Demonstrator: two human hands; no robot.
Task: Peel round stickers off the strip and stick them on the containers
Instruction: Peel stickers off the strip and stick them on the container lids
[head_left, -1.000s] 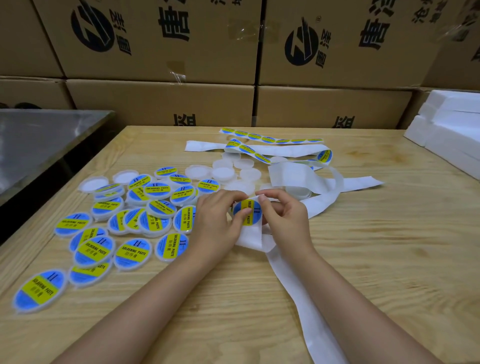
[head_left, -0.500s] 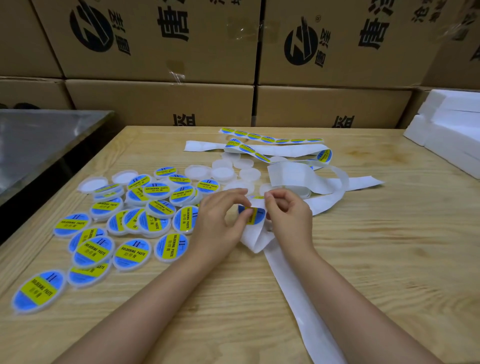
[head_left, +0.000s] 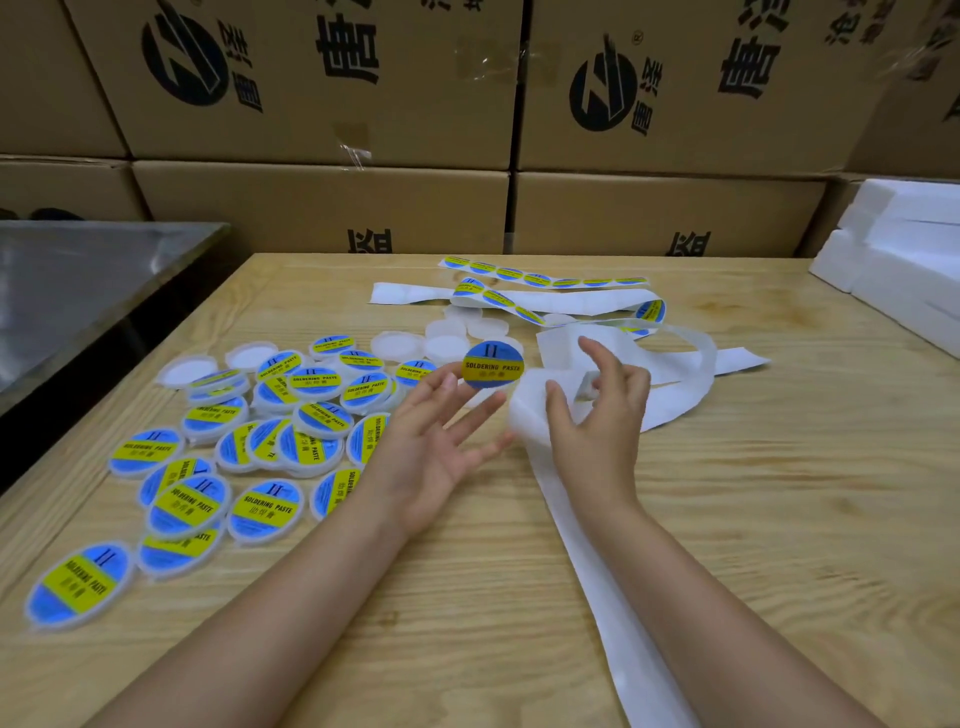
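A bare white strip (head_left: 587, 571) runs from the near edge of the wooden worktop (head_left: 727, 545) up to the right hand (head_left: 597, 421), whose curled fingers hold a loop of it, though blur hides the exact grip. The left hand (head_left: 431, 447) lies palm up with its fingers spread and straight. One round sticker (head_left: 492, 365), blue and yellow and reading "SOLDERING PASTE", clings to its thumb tip above the worktop. To the left lie about twenty labelled containers (head_left: 265, 506), closed, all with the same words and a "II" mark. Beyond them sit at least six blank containers (head_left: 397, 345), then a far strip (head_left: 540, 279) bearing seven stickers. Stacked cartons (head_left: 322, 208) with black Chinese print stand behind.
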